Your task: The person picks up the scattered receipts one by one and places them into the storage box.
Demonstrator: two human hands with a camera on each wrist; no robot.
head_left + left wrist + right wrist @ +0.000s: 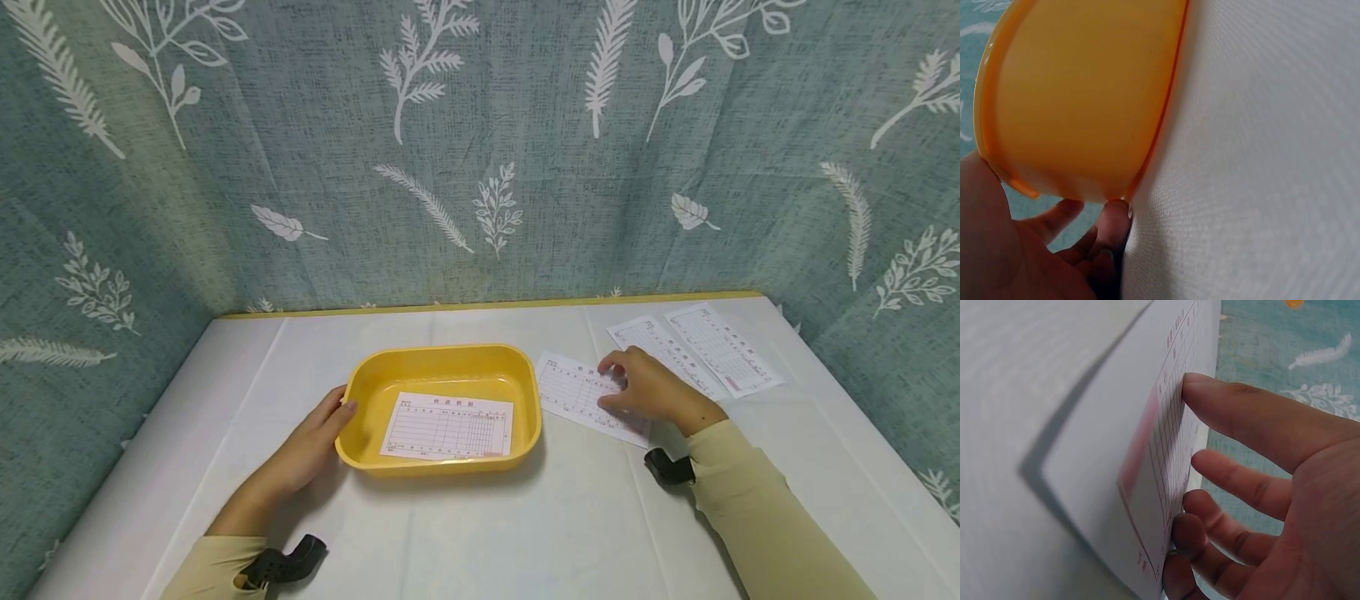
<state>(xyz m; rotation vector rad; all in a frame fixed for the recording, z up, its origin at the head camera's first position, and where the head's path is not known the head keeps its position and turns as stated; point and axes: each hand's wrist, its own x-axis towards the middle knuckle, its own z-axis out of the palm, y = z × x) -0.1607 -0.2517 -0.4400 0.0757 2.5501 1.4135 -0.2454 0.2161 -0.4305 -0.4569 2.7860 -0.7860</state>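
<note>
A yellow plastic tray [427, 469] sits on the white tabletop, with one printed receipt slip [442, 427] lying flat inside it. At the tray's left end my left hand [318, 437] grips the wall, thumb at the rim and fingers against the outside. To the right of the tray lies another receipt slip [566, 390]. Over its right part is my right hand [651, 387], fingertips and thumb spread apart and touching the paper. In the right wrist view the thumb [1229, 403] rests on the slip's printed face [1147, 456], and a shadow shows beneath the slip's edge.
Two more receipt slips, one nearer [667, 354] and one farther right [723, 348], lie side by side at the back right. A teal leaf-patterned cloth [465, 275] stands behind and beside the white table [465, 542]. Black straps with cameras are on both wrists.
</note>
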